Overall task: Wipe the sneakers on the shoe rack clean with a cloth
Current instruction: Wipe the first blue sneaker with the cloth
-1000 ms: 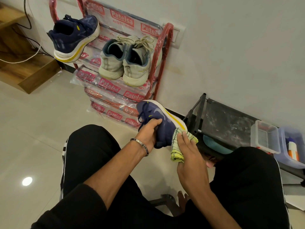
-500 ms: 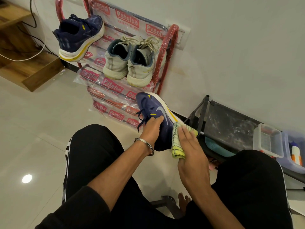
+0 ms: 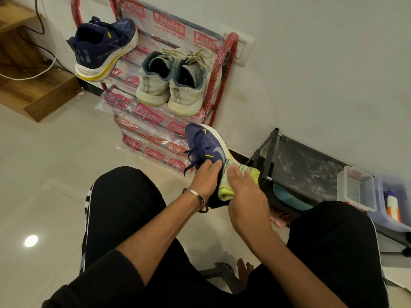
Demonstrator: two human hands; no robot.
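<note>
Navy sneaker, grey swoosh, yellow accents. Yellow-green cloth at its 4 o'clock, grey stripes. Red rack; off-white pair; black trousers, white stripes.

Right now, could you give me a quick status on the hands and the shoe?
Left hand grips navy sneaker. Right hand presses yellow cloth flat against its side. Nothing blocking.

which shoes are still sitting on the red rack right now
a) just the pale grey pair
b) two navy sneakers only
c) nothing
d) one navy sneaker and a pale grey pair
d: one navy sneaker and a pale grey pair sit on the red rack; its mate is in the left hand.
</note>
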